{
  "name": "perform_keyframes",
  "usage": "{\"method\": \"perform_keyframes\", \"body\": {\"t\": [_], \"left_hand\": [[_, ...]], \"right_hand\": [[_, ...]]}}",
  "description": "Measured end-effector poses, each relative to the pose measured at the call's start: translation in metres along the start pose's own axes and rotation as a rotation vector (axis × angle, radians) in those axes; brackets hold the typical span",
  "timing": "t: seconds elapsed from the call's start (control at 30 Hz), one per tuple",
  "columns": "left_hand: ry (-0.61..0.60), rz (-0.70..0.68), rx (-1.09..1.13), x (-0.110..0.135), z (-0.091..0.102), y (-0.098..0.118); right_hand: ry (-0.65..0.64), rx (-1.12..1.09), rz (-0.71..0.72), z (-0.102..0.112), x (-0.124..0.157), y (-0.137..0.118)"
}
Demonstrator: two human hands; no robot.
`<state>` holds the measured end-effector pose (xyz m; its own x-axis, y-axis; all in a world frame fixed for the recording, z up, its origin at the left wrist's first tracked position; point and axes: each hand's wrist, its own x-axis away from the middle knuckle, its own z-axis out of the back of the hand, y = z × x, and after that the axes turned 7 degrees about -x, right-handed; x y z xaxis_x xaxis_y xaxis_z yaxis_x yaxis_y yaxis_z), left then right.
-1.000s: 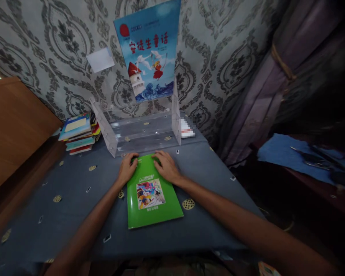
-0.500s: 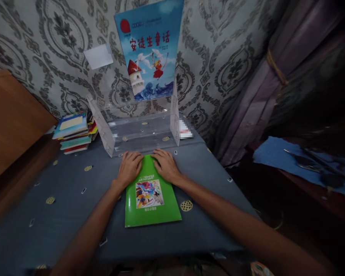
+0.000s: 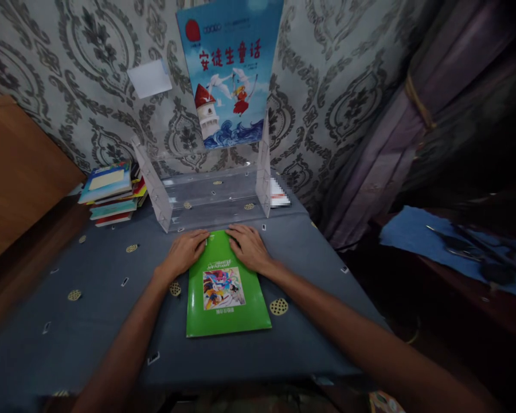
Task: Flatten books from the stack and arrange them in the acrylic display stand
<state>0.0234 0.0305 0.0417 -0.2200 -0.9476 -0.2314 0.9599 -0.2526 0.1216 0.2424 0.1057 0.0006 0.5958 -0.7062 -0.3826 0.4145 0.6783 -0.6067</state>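
Head view, green book (image 3: 226, 295) flat on table (image 3: 90, 298), both hands (image 3: 184, 250) on its far corners

I see a wall (image 3: 335, 69) papered in grey damask straight ahead, with a small white note (image 3: 149, 78) stuck on it. On my right a purple curtain (image 3: 382, 143) hangs tied back with a cord (image 3: 419, 103), and that side sinks into shadow. A brown wooden cabinet (image 3: 17, 172) stands at the left beside the table (image 3: 90, 321), which wears a blue-grey cloth dotted with gold.

The head-worn camera looks forward and down, close over the left hand (image 3: 184, 253) and right hand (image 3: 249, 248), across the table (image 3: 90, 321) to the wall (image 3: 69, 74).
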Motion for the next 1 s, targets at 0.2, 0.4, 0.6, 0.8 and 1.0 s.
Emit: {"method": "perform_keyframes", "body": {"t": [0.2, 0.4, 0.6, 0.8, 1.0], "left_hand": [[0.007, 0.107, -0.147, 0.018, 0.010, 0.002], [0.014, 0.120, -0.222, 0.017, 0.009, 0.019], [-0.012, 0.036, -0.192, -0.003, 0.001, 0.045], [-0.027, -0.014, -0.137, -0.017, -0.021, 0.071], [-0.065, -0.058, -0.092, -0.022, -0.026, 0.073]], "right_hand": [[0.017, -0.164, -0.001, 0.000, 0.000, 0.019], [0.144, -0.340, -0.032, 0.006, 0.007, 0.039], [0.181, -0.443, -0.093, 0.010, 0.007, 0.040], [0.187, -0.359, -0.042, 0.005, 0.007, 0.039], [0.166, -0.348, -0.031, 0.006, 0.007, 0.038]]}}
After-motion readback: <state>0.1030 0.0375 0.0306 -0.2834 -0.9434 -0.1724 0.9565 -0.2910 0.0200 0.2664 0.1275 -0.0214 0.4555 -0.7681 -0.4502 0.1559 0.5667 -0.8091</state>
